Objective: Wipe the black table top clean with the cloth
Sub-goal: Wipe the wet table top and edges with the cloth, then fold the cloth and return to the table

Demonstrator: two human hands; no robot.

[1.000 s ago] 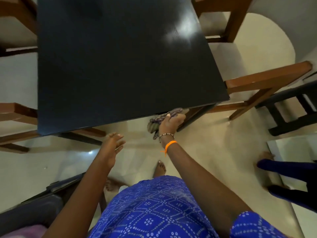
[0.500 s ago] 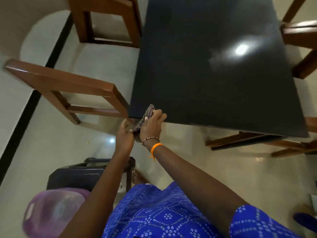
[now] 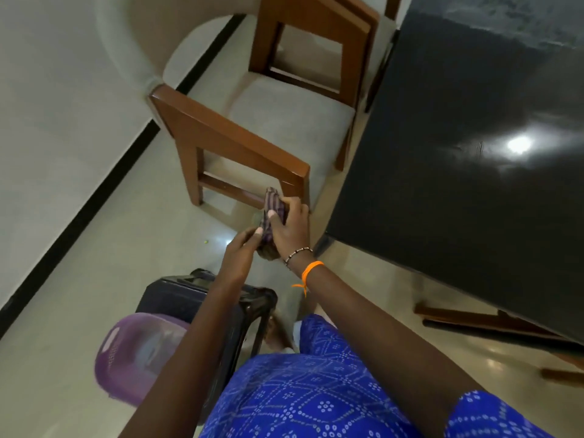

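The glossy black table top [image 3: 467, 172] fills the right side of the view, with a bright light reflected on it. Off its near left corner, above the floor, a bunched striped cloth [image 3: 274, 207] is held by both hands. My right hand [image 3: 289, 227] grips it from the right, fingers curled over the top. My left hand [image 3: 241, 252] holds its lower end from the left. Neither hand touches the table.
A wooden chair [image 3: 240, 143] with a pale seat stands left of the table, just beyond my hands. A second wooden chair [image 3: 316, 36] is behind it. A dark suitcase [image 3: 177, 298] and a purple plastic basket [image 3: 132, 352] sit on the floor at lower left.
The view swung left, so the table now lies to the right. The cloth came off the table's edge, and my left hand took hold of it alongside my right.
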